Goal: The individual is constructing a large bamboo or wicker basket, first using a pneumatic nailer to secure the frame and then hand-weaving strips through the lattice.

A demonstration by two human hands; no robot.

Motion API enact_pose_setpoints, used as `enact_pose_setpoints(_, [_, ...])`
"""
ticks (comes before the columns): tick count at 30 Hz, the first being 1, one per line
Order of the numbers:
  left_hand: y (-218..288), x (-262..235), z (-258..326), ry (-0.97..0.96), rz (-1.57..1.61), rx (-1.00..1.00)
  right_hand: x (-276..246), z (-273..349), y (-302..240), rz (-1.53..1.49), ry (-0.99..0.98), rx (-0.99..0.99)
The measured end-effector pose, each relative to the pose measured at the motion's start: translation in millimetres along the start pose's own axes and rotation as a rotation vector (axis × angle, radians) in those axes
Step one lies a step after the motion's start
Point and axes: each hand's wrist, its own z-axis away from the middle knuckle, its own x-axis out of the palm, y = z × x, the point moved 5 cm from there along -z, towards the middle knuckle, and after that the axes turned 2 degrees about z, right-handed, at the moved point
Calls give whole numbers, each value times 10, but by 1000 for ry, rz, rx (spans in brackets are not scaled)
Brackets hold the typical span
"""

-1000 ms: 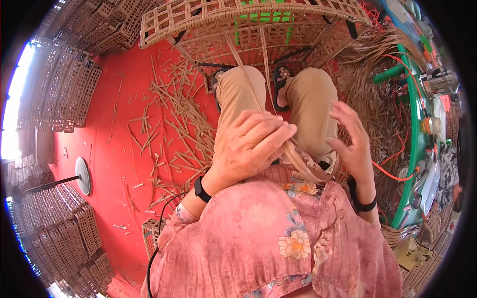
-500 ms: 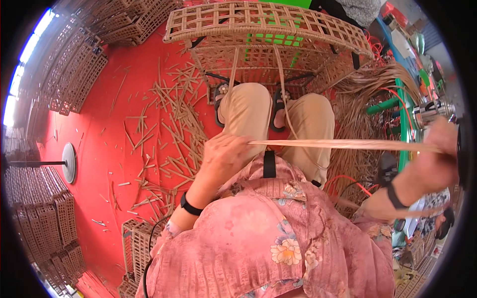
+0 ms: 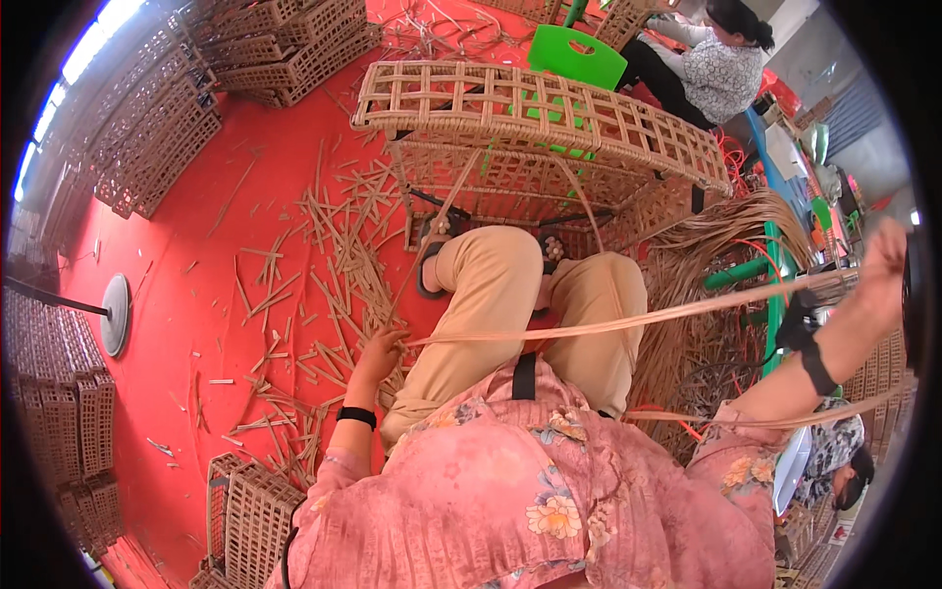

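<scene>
A long tan weaving strip [image 3: 628, 322] stretches across my lap in a shallow curve. My left hand [image 3: 381, 355], beside my left knee, has its fingers closed on one end. My right hand [image 3: 881, 267] is raised at the far right and closed on the strip's other part. Another length of strip [image 3: 765, 422] runs back below my right forearm toward my waist. In front of my feet stands a woven basket [image 3: 540, 106] with an open lattice and a thick curved rim. Two thin strands hang from it toward my legs.
Cut strip pieces [image 3: 348, 265] litter the red floor [image 3: 186, 285] at left. Stacked woven baskets [image 3: 152, 147] line the left side. A heap of loose strips [image 3: 697, 314] lies right of my legs by a green frame [image 3: 773, 304]. A green chair [image 3: 577, 57] and a seated person [image 3: 721, 74] are beyond.
My left hand has moved down and left with the strip, while my right hand has risen. The strip now slants upward to the right. More of the room beyond the basket shows.
</scene>
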Motion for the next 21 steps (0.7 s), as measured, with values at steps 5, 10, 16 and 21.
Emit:
enact_pose_setpoints(5, [1293,-594,-429,-37,73,142,928,1147,1618,590,-312,677])
enact_pose_setpoints(10, [2874,-875,-392,222,679,549,1820,2220,2636,571,-687,1027])
enact_pose_setpoints(16, [2998,-1182,-529,212,883,364,1842,2796,2894,481,-904,1054])
enact_pose_setpoints(21, [2728,-2071,-667,398,1260,444,1416,2917,3166,782,-968,1080])
